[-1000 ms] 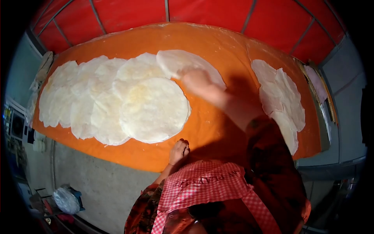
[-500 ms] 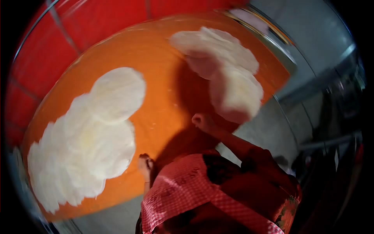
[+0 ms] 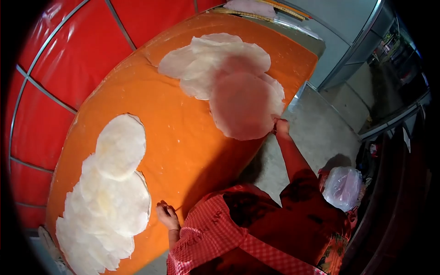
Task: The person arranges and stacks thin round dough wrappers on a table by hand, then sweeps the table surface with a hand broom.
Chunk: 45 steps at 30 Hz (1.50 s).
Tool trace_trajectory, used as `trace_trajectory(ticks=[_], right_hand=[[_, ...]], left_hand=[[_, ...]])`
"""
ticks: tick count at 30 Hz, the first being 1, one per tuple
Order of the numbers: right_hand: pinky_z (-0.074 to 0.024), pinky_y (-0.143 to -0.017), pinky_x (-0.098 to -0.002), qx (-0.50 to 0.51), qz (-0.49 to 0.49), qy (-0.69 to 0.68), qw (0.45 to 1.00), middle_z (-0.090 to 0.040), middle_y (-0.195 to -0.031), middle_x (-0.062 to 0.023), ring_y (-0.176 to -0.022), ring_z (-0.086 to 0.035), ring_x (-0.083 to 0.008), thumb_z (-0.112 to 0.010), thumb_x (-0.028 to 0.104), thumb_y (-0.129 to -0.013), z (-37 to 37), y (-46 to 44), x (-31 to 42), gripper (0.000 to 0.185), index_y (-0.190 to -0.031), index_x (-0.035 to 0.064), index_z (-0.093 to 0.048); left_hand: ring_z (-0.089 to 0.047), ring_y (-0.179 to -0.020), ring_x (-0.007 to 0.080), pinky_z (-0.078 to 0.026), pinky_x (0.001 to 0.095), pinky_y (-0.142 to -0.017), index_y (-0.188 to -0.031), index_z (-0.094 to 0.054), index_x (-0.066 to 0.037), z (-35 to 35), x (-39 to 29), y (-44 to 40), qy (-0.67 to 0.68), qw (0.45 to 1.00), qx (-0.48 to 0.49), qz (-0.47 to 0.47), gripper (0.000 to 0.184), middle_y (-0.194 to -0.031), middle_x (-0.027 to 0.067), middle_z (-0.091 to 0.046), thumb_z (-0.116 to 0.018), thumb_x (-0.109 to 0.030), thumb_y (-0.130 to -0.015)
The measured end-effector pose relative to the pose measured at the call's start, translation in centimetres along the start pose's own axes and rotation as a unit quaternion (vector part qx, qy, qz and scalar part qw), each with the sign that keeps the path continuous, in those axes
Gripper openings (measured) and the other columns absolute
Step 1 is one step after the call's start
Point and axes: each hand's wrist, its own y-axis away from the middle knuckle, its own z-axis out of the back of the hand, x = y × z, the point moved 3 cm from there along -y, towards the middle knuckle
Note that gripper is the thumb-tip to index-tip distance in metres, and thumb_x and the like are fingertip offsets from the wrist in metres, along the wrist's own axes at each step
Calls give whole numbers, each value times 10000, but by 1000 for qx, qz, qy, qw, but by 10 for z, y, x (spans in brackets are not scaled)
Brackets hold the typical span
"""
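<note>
Flatbreads (image 3: 121,145) on cloth (image 3: 176,137), left and right

The person's right hand (image 3: 281,126) had its fingertips at the edge of a thin round sheet (image 3: 242,110), which lay partly in shadow against other pale sheets (image 3: 201,62) on an orange cloth (image 3: 167,137). The left hand (image 3: 168,217), its fingers loosely bent, was beside a second overlapping row of sheets (image 3: 105,197). A checked apron (image 3: 211,229) covered the person's front, and a red wall covering (image 3: 59,59) ran along the cloth's far side.
</note>
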Motion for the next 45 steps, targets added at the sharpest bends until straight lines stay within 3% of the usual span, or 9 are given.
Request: trace_trajectory(ticks=[4,9,13,15,17,26,30,36,45], right_hand=[[-365,-398,-306,148,116,-43,981,-564,-692,-24,-511,-527,-143,-579,131,-823,-22,16,22,87,-876,64,-597],[-459,-646,-260,200,352,75,911,-597,-775,6,-709,-559,-112,-547,191,-850,-75,6,98,226,-1002,38,-615],[-469,-773,-268,311,355,-43,880,-633,-920,-8,-844,-582,-128,-569,193,-862,-77,68,242,240,-1006,14,-640],[-480,-781,-268,199,369,84,904,-646,-941,-25,-870,-599,-128,-555,153,-866,-59,47,285,207,-1004,30,-646],[-497,-788,-283,409,335,-135,838,-664,-946,-45,-879,-622,-139,-527,109,-868,-33,43,311,197,-1009,42,-648],[-477,-619,-288,164,343,-1,925,-656,-826,-59,-677,-598,-142,-505,29,-824,77,32,330,206,-963,8,-654],[-467,-650,-357,88,449,242,856,-622,-739,-98,-693,-597,-199,-553,118,-816,60,29,325,149,-883,12,-633],[-484,-700,-329,280,514,308,750,-643,-786,-73,-750,-607,-174,-550,70,-818,-22,111,308,144,-919,44,-648],[-517,-873,-391,458,238,-123,848,-635,-1067,-139,-960,-631,-251,-545,76,-848,-72,165,346,281,-1111,-17,-576]], left_hand=[[-501,-793,330,-461,397,-739,-807,-470,14,1,-20,-3,-30,999,-7,-10,43,-841,162,-481,-501,-11,-823],[-485,-765,326,-469,398,-760,-788,-454,9,-3,-16,-3,-26,997,-18,-67,57,-795,157,-447,-492,-9,-826],[-476,-758,323,-472,403,-766,-796,-443,8,-6,3,2,-27,998,-19,-49,65,-795,155,-432,-481,-24,-837],[-488,-768,315,-471,402,-760,-809,-446,14,-9,-7,-2,-10,998,-22,-51,60,-809,156,-439,-469,-28,-846],[-506,-779,307,-470,390,-761,-818,-448,13,-9,0,-7,-71,995,-10,-73,48,-820,153,-442,-450,-22,-851],[-536,-802,279,-487,350,-777,-833,-448,9,-2,-18,-1,-48,998,22,-32,41,-838,134,-456,-445,-24,-856],[-515,-781,315,-468,383,-774,-830,-453,4,-7,-4,3,-32,998,-9,-46,35,-836,148,-467,-465,-25,-845],[-508,-837,372,-441,440,-756,-878,-481,9,5,-20,5,-84,996,-10,-36,83,-887,179,-483,-520,-31,-816],[-523,-969,363,-442,426,-858,-969,-563,0,14,-40,24,-103,995,-10,-9,189,-1010,167,-545,-597,-13,-784]])
